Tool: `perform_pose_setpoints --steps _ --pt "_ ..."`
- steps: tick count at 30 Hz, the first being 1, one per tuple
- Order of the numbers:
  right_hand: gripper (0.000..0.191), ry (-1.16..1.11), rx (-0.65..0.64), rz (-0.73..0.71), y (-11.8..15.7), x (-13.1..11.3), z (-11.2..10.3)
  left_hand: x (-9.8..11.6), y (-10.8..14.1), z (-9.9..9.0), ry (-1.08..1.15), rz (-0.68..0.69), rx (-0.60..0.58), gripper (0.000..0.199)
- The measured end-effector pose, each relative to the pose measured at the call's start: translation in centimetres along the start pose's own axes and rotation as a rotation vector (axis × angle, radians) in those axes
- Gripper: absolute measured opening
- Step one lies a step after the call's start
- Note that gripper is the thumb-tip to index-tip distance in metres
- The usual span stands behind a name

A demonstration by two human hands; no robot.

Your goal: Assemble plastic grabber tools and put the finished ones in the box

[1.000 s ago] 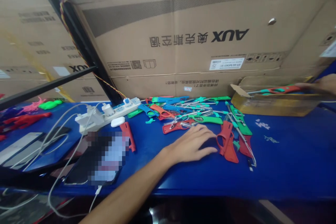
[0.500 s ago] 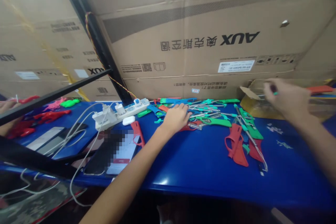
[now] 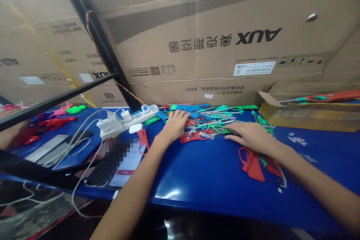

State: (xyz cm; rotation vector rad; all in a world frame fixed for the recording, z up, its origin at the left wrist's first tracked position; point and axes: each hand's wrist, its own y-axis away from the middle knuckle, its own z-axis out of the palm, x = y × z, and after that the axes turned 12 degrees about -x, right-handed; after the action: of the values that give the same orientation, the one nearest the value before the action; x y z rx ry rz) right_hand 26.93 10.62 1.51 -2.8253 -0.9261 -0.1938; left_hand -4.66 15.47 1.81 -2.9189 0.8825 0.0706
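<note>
Now both hands are down on the blue table [image 3: 213,180]. The left hand [image 3: 176,123] lies palm-down on the far pile of plastic parts [image 3: 208,118] (blue, green, red, with thin metal rods), fingers loosely spread, holding nothing. The right hand [image 3: 251,135] rests flat just beside it, over a green part [image 3: 222,130], fingers open. Red parts [image 3: 253,161] lie nearer, right.

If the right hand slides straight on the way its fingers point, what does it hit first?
The right hand points left across the blue table. First in line looks like the red plastic handle piece with its metal tube, just beyond the fingertips; depth is uncertain.
</note>
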Motion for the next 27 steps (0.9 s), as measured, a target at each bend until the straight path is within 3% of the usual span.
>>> perform_pose_setpoints --steps 6,11,21,27 --pt "0.036 -0.07 -0.03 0.057 -0.2 0.3 0.1 -0.2 0.2 -0.8 0.03 -0.027 0.01 0.038" --pt "0.04 -0.075 0.019 0.095 0.0 0.5 0.0 0.2 0.2 -0.8 0.035 -0.046 0.028 0.024" --pt "0.038 -0.158 0.07 0.065 0.0 0.5 0.0 1.6 -0.1 -0.3 0.002 -0.072 0.079 0.015" --pt "0.042 -0.178 0.046 0.099 0.0 0.3 -0.1 1.1 -0.5 -0.6 0.046 -0.089 0.147 0.011"
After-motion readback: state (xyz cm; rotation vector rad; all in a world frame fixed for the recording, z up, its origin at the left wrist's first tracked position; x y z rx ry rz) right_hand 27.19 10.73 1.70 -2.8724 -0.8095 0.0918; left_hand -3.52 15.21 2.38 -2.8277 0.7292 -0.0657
